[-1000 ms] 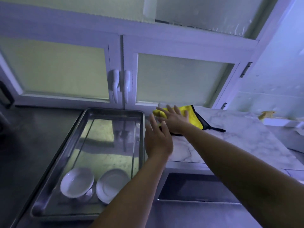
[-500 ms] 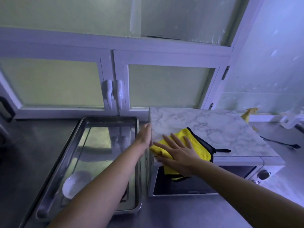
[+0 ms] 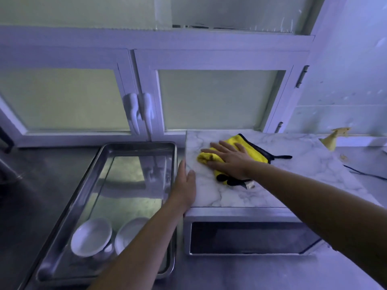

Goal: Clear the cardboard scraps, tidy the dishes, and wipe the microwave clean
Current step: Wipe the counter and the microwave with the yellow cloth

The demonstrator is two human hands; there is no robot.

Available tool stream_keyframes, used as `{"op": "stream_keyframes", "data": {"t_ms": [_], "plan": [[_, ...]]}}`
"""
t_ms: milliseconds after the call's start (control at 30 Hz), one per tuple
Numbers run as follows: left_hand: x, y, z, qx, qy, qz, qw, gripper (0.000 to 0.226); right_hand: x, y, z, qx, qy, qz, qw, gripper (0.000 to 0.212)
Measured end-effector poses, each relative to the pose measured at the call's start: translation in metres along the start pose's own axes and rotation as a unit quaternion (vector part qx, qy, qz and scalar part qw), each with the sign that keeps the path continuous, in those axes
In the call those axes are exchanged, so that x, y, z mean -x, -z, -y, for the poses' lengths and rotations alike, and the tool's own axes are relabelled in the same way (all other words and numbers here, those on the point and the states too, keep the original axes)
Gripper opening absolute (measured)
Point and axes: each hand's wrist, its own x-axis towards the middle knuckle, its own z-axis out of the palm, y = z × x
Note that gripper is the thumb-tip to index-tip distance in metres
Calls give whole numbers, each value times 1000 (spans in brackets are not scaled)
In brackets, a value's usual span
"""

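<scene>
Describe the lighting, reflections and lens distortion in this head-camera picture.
Head view: dim, with a blue cast; the steel tray mirrors the cabinet doors; the wide lens bows the cabinet frame and stretches the right forearm toward the bottom edge; the yellow cloth under the right hand is the only saturated colour.

yellow cloth [image 3: 252, 150] edged in black, white grey-veined marble microwave top [image 3: 293, 164], white bowls [image 3: 91, 237]

No text, number or sign is legible anywhere. The small pale tag [image 3: 250, 185] at the near edge of the cloth [image 3: 252, 152] is too blurred to tell whether it bears print, and the microwave [image 3: 240, 237] front shows only dark glass.
</scene>
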Motion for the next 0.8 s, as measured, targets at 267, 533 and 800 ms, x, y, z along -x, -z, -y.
{"op": "stream_keyframes", "data": {"t_ms": [267, 533, 800], "plan": [[6, 3, -6, -127, -11, -15, 992, 51, -85, 17, -31, -3, -63, -26, 998, 66], [8, 1, -9, -185, 24, -36, 982, 50, -70, 10, -32, 8, -73, -36, 997, 65], [5, 1, -19, -190, 48, -28, 980, 42, 73, -15, -14, 26, 48, -1, 999, 68]]}}
